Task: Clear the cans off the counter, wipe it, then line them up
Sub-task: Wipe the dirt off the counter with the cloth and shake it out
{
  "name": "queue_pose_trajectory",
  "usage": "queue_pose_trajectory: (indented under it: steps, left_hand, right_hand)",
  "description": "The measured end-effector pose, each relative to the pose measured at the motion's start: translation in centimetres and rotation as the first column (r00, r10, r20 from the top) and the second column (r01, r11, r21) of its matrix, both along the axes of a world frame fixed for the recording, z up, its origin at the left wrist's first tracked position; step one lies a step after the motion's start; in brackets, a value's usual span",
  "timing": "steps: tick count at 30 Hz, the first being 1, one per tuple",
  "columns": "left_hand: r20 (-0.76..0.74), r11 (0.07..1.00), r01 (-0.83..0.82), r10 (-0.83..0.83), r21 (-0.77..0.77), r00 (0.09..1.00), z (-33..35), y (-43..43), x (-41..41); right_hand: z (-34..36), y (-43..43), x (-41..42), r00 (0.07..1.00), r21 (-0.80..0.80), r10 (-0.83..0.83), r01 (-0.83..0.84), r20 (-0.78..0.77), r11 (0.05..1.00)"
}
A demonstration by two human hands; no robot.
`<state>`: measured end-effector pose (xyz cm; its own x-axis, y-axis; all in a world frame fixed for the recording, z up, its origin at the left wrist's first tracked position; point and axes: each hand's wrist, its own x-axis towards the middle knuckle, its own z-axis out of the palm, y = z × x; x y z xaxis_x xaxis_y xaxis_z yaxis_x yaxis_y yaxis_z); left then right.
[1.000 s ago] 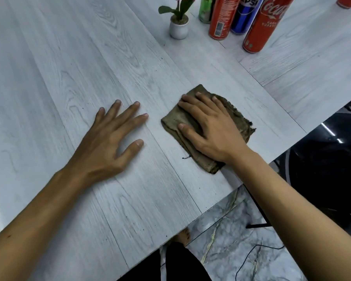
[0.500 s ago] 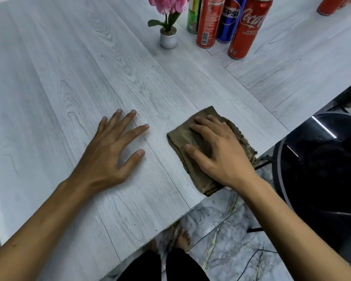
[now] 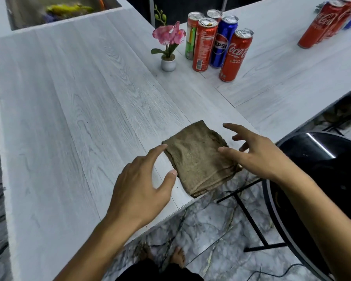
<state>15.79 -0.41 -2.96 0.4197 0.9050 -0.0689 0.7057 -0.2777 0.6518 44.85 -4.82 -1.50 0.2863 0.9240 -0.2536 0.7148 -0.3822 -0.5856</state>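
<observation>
No more pressing with the right hand (image 3: 257,153): flat on the cloth (image 3: 197,159) half a second ago, now raised, fingers spread and loose, gripping nothing (thumb tip over the cloth's right edge; touching or not, cannot tell). Same for the left hand (image 3: 142,187): off the counter (image 3: 79,118) where planted a moment back, now open, forefinger and thumb just beside the cloth's left edge, holding nothing. Cloth left folded at the counter's near edge, one corner right at the lip.

Likely meaning: end of a wiping stroke, or a pause to refold or regrip with both hands. Either way, wiping probably close to done on this stretch, lining-up not yet begun.

Already set back at the far side, the cans (image 3: 211,43), upright and bunched beside a flower pot (image 3: 168,63). Well apart at the right, the far cans (image 3: 328,23).

Readable: "EPSI" of Pepsi, with the globe, on the blue can (image 3: 221,43). "Coca" in white script on the nearest red can (image 3: 234,55), small print below too fine to trust. Print on the other red can (image 3: 204,45) and the green can (image 3: 190,37) too small. Coca-Cola script again on the far cans.
</observation>
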Motion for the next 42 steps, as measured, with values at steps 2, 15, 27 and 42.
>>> queue_pose_trajectory:
  steps: [2,15,27,42]
  left_hand:
    - [0.002,0.998,-0.003,0.003,-0.057,1.0,-0.2,-0.2,0.7]
    - [-0.006,0.934,-0.265,0.271,-0.239,0.963,-0.9,-1.7,6.4]
    - [-0.002,0.908,-0.32,0.332,-0.27,0.943,-1.3,-0.5,8.3]
    - [0.146,0.861,-0.398,0.459,-0.315,0.876,-1.5,-0.4,8.7]
  right_hand:
    - [0.0,0.4,0.5,0.999,-0.048,0.035,-0.035,-0.011,0.998]
    - [-1.1,4.0,2.8,0.943,-0.049,0.281,-0.293,-0.18,0.955]
    - [-2.8,5.6,3.4,0.904,0.044,0.354,-0.354,-0.239,0.934]
    - [-3.1,6.0,4.2,0.834,0.091,0.443,-0.439,-0.329,0.894]
